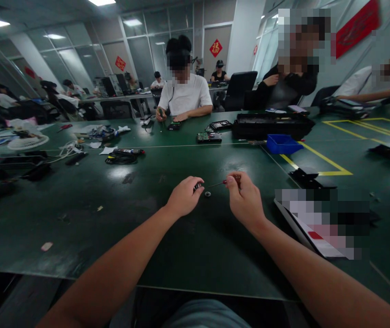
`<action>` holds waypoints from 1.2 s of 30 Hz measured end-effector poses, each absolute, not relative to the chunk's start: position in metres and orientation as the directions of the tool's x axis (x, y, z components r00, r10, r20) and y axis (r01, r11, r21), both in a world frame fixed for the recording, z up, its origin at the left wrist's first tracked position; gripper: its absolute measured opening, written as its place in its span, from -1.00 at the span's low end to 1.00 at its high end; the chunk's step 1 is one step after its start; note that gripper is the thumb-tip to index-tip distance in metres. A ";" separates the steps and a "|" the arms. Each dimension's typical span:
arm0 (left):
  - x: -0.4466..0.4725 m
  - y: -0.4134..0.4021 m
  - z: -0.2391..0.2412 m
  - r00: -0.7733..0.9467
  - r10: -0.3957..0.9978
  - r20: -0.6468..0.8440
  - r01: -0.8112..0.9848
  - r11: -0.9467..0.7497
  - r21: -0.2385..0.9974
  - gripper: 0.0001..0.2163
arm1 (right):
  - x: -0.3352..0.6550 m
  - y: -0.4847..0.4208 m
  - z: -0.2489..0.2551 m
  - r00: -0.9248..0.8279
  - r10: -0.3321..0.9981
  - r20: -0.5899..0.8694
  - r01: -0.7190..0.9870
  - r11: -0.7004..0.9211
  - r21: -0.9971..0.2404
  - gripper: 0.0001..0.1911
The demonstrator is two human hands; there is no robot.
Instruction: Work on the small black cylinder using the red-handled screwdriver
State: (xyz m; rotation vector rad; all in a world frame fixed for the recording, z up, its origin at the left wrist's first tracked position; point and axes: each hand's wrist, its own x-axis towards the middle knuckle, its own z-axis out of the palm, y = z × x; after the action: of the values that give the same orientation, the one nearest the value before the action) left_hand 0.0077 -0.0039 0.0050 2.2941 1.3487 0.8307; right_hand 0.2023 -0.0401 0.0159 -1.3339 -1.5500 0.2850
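Note:
My right hand (244, 198) is closed round the red handle of a screwdriver (219, 183), whose thin shaft points left. Across from its tip, my left hand (185, 197) pinches a small dark and silvery part (197, 186), mostly covered by the fingers, so its kind is unclear. A small round metallic piece (207, 194) lies on the green table (188, 255) between both hands. The screwdriver tip is near the left fingers; whether it touches the held part cannot be made out.
Ahead lie a coiled black cable (122, 157), an opened hard drive (209, 137), a long black case (272, 126) and a blue bin (283, 144). Black parts (313, 177) and a white flat item (314, 228) sit to the right. A person in a white shirt (188, 95) works opposite.

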 end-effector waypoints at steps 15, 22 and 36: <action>0.021 -0.002 -0.002 0.535 0.832 0.146 0.778 -0.552 0.299 -0.77 | 0.200 -0.045 0.019 0.138 0.836 0.531 0.571 0.371 -0.732 -0.78; -0.006 0.010 0.007 0.239 0.920 0.311 0.609 -0.392 0.689 -0.81 | 0.201 -0.046 0.020 0.129 0.841 0.526 0.550 0.380 -0.744 -0.77; -0.169 0.028 0.043 -0.543 0.840 -0.009 -0.083 -0.043 0.996 -0.83 | 0.202 -0.048 0.022 0.111 0.857 0.504 0.538 0.374 -0.755 -0.76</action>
State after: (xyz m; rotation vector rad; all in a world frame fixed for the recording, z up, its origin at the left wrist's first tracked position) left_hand -0.1689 0.0277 0.0431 0.8241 1.5314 1.6733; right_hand 0.2018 -0.0477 0.0216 -1.2909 -1.5580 0.3709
